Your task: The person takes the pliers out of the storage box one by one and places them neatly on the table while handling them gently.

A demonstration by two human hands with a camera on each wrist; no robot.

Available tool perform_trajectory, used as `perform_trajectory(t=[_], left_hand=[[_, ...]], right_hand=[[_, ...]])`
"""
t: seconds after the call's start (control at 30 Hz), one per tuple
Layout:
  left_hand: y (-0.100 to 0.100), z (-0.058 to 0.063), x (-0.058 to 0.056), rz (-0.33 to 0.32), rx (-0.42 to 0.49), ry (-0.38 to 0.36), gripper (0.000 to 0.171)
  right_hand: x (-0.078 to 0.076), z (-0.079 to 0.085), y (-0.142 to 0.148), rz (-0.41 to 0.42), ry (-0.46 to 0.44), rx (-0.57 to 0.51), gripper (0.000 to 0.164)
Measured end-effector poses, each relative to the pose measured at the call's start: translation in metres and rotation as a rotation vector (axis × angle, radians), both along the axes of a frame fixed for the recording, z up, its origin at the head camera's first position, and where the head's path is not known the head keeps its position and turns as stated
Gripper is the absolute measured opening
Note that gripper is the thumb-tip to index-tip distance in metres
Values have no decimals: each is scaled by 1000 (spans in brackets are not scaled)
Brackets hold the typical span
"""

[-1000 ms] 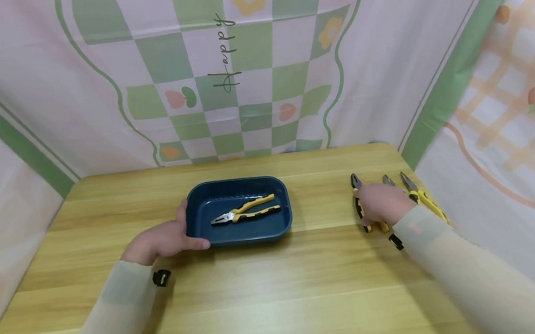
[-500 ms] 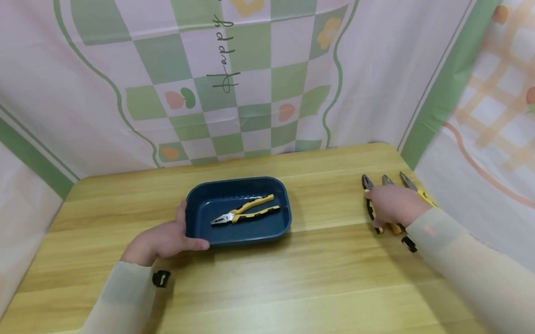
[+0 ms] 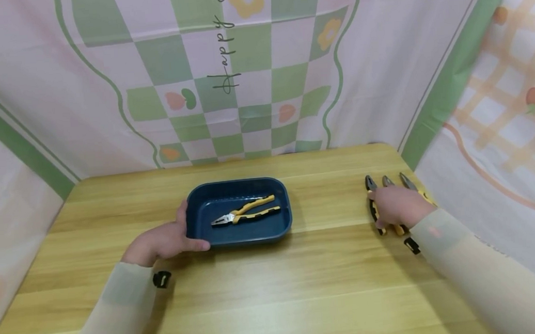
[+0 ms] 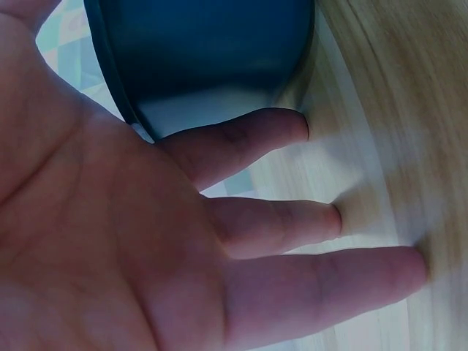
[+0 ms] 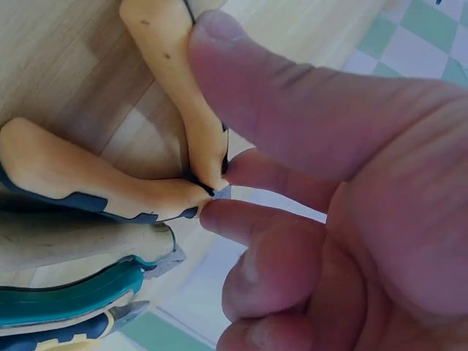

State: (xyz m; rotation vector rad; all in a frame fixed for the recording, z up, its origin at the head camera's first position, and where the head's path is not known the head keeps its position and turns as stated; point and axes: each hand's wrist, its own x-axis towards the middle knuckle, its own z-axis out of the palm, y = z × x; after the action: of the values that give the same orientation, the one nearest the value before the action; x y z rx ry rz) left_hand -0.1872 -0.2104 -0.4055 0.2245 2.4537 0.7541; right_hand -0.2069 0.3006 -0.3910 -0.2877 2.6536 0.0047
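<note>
My right hand (image 3: 401,207) pinches combination pliers (image 3: 370,183) with yellow and black handles, lying at the table's right side. In the right wrist view, the thumb presses one splayed handle (image 5: 164,66), and two fingertips are at the pivot; the palm hides the jaws there. My left hand (image 3: 165,240) rests against the left end of a dark blue tray (image 3: 240,240), thumb along its front rim. The left wrist view shows three straight, spread fingers (image 4: 322,289) beside the tray wall (image 4: 212,51). Another pair of yellow and black pliers (image 3: 247,211) lies partly opened inside the tray.
Two more pliers lie right of the held pair, a teal-handled one (image 5: 73,296) and a yellow and black one (image 5: 58,336), mostly behind the right hand in the head view. The wooden table (image 3: 276,295) ends at a patterned cloth (image 3: 252,85) at the back.
My right hand has shifted a little to the right with the pliers, nearer the other two pairs. The left hand and tray have stayed in place.
</note>
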Motion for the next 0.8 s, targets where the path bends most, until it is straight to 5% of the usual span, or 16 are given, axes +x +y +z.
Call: perform_trajectory(t=[0.23, 0.53, 0.8], left_hand=[[1, 0, 1, 11, 14, -6, 133], [1, 1, 1, 10, -4, -5, 133], [1, -2, -1, 16, -2, -5, 134]], right_hand=[[-1, 3, -1, 7, 33, -15, 80], [-7, 17, -28, 48, 240, -107, 69], [-17, 20, -76, 147, 247, -281, 94]])
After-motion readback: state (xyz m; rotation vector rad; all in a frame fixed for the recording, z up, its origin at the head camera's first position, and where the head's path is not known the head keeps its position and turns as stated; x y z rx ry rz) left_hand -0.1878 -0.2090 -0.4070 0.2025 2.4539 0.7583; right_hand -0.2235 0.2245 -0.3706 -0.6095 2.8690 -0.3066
